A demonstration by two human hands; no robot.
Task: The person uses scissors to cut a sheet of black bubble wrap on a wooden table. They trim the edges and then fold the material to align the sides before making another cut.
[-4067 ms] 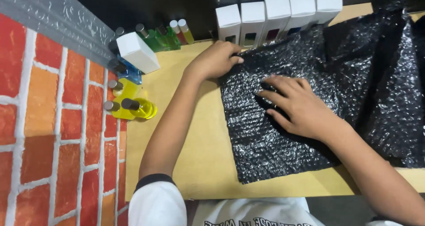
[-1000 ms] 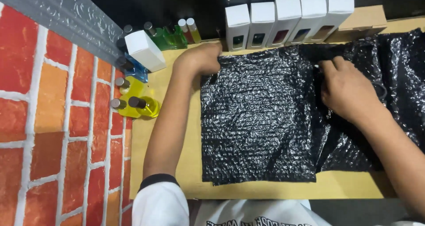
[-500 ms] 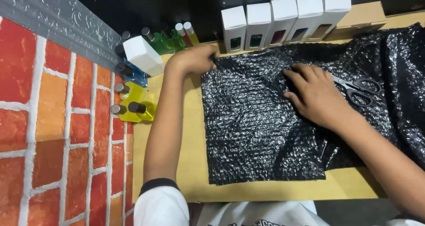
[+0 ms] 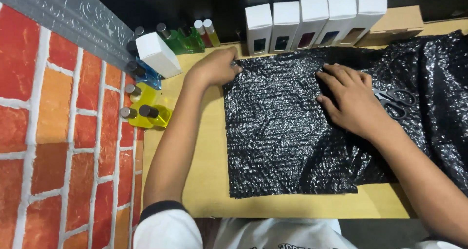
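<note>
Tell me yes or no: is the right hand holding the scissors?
No. The right hand lies flat on the black bubble wrap, while the scissors rest on the wrap beside it, ungripped.

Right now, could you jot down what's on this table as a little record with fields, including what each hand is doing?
Surface: tan cardboard-coloured tabletop
Main item: black bubble-wrap sheet, spread flat
Left hand: gripping the sheet's top left corner
Right hand: pressed flat on the sheet
Tool: black-handled scissors, lying on the sheet beside the right hand
Back row: five white window boxes, upright
Left side: coloured glass bottles, one white box, brick-pattern wall
</note>
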